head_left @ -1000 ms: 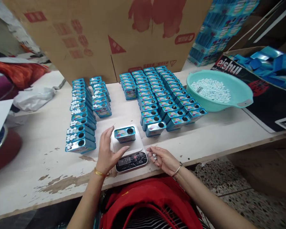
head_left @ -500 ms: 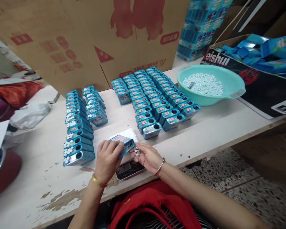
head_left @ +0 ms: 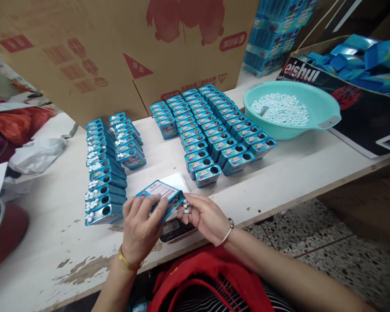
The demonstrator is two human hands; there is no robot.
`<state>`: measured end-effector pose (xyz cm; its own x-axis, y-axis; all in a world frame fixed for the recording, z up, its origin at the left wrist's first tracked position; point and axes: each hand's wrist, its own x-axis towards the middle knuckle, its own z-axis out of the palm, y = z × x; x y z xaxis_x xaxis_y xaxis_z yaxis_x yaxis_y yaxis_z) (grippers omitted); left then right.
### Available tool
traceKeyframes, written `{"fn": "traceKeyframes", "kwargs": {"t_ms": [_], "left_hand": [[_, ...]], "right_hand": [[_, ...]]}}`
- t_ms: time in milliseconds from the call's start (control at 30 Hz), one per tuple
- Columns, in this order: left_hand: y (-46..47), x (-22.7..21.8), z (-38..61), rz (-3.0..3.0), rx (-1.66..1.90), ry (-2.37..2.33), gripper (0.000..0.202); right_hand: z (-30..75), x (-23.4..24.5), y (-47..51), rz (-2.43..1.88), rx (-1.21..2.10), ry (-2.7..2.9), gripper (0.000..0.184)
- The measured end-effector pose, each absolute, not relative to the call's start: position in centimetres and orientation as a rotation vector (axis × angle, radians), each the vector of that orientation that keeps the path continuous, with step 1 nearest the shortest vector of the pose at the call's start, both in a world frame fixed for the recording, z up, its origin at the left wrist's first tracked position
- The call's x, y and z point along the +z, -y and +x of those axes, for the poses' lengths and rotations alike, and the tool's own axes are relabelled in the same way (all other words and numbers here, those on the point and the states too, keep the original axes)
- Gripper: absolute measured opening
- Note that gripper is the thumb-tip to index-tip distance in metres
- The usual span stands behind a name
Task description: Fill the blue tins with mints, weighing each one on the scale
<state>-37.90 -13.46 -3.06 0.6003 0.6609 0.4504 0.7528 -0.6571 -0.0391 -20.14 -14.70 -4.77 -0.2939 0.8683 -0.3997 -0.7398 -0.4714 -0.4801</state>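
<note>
My left hand (head_left: 144, 223) is wrapped round a blue candy tin (head_left: 162, 195), which lies tilted on its side with its holed end toward the right. Close against that end, my right hand (head_left: 206, 216) is cupped, and a few white candies (head_left: 186, 206) rest at its curled fingers. Beneath both hands is a kitchen scale (head_left: 173, 230) with a white top and a dark display, partly covered. On the left stand rows of blue tins (head_left: 107, 210), several with white candies lying on their tops. More tins (head_left: 208, 175) with dark round holes stand in rows right of centre.
A turquoise basin (head_left: 325, 104) of white candies stands at the right, a small metal piece among them. Behind it a carton (head_left: 351, 117) holds loose blue tins. A large cardboard box (head_left: 110, 52) closes off the back. Wrapped tins (head_left: 269, 39) are stacked there.
The tin in my left hand has tipped further over, showing more of its label side, and my left hand has shifted slightly left. My right hand stays at the holed end. The view has shifted slightly.
</note>
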Motion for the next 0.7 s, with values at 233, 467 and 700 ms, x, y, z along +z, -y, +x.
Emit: {"fn": "traceKeyframes", "kwargs": {"t_ms": [233, 467, 700], "left_hand": [[7.2, -4.6, -37.8, -2.664, -0.985, 1.549, 0.030], [-7.8, -8.5, -34.4, -2.627, -0.893, 1.672, 0.031], [-13.1, -8.5, -33.0, -2.528, -0.767, 1.692, 0.041]], "right_hand": [[-18.5, -6.4, 14.7, -0.929, 1.907, 0.204, 0.034], [-15.4, -11.4, 16.6, -1.206, 1.654, 0.146, 0.040], [-14.7, -12.4, 17.9, -1.224, 1.663, 0.145, 0.039]]}}
